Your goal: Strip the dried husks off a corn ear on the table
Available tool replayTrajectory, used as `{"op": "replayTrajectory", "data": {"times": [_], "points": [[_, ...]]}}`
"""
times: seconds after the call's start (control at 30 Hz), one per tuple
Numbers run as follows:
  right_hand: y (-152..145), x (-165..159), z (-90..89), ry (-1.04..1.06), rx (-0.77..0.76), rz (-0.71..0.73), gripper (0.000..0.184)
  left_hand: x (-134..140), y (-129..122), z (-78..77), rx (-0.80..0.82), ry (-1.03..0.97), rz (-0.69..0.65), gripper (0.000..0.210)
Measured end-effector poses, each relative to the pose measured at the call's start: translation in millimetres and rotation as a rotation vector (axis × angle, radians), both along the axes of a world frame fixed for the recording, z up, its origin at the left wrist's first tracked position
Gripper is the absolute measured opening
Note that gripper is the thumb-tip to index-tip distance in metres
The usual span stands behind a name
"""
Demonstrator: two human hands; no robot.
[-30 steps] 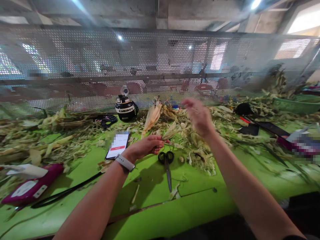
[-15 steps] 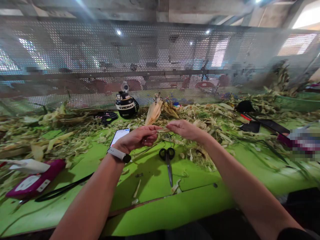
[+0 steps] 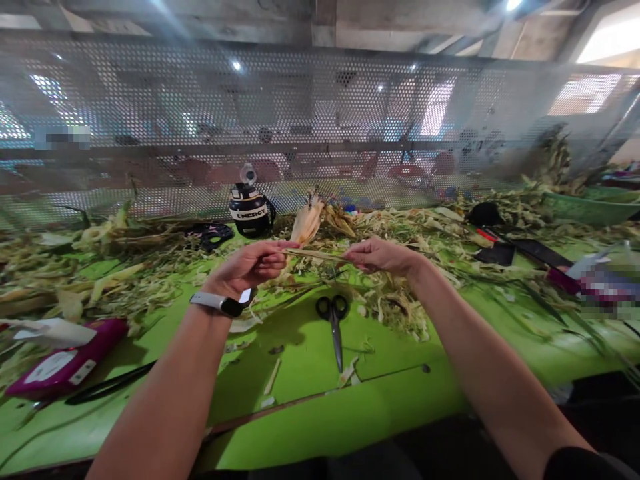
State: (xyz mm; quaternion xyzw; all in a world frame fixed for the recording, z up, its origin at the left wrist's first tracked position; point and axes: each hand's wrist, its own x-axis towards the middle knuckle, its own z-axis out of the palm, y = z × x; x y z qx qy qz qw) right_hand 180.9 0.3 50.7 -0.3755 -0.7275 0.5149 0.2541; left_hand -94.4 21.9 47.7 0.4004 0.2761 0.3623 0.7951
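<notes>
A thin strip of corn husk (image 3: 317, 254) stretches nearly level between both hands, above the green table. My left hand (image 3: 255, 265), with a pale-banded watch on the wrist, is closed on the strip's left end. At the other end, my right hand (image 3: 375, 257) pinches it between thumb and fingers. Black-handled scissors (image 3: 334, 327) lie beneath the strip, blades toward me. Just behind the hands stands a bundle of dry husk (image 3: 307, 223). Loose husk scraps (image 3: 400, 307) lie below my right hand. A phone (image 3: 245, 295) is mostly hidden by my left wrist.
A black bottle (image 3: 249, 212) marked ENERGY stands at the back. Husk piles (image 3: 100, 280) cover the left and rear. A magenta device (image 3: 67, 357) with a cord sits at left. Far right is a green basin (image 3: 593, 207), and a perforated metal screen (image 3: 320, 113) rises behind.
My hands have moved apart, the left one leftward, so more of the husk strip shows between them. The left wrist now covers most of the phone.
</notes>
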Motion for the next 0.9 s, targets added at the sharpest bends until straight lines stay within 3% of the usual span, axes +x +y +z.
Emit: {"op": "replayTrajectory", "data": {"times": [0.4,0.63,0.7,0.8,0.9], "points": [[-1.3,6.2,4.9,0.009,0.014,-0.060,0.018,-16.4,5.1,-0.3,-0.067,-0.142,0.136,0.034],[1.4,6.9,3.2,0.037,-0.098,-0.060,0.015,-17.8,7.5,-1.9,-0.098,-0.255,0.223,0.035],[3.3,3.6,-0.2,0.132,-0.141,-0.113,0.014,-14.8,12.1,-5.0,-0.105,-0.334,0.295,0.032],[9.0,-0.6,-6.6,0.315,-0.203,-0.264,0.014,-5.0,19.5,-10.9,-0.052,-0.425,0.550,0.028],[14.8,-7.2,-12.2,0.461,-0.184,-0.468,0.018,18.7,17.2,-19.4,-0.019,-0.251,0.717,0.028]]}}
